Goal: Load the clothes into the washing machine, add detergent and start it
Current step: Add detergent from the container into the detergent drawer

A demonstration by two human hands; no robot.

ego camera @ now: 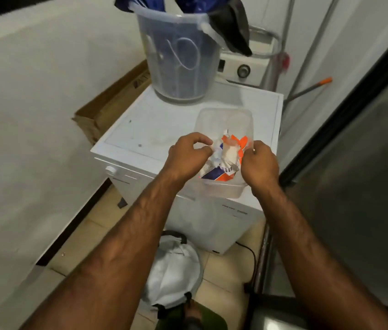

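Observation:
A white washing machine (164,125) stands in front of me, seen from above with its lid down. On its near right corner sits a clear plastic tub (226,120) holding a crumpled orange, white and blue detergent bag (226,160). My left hand (188,156) pinches the bag's left edge. My right hand (259,163) pinches its right edge at the tub's rim. White powder shows in the bag's mouth between my hands. A white laundry basket (176,270) with white cloth in it stands on the floor below.
A translucent bucket (181,55) with dark blue clothes stands on the machine's far side. A second white appliance (242,70) stands behind. A cardboard box (107,110) leans at the left wall. A dark glass door (354,186) stands on the right, and a black cable (250,253) lies on the tiles.

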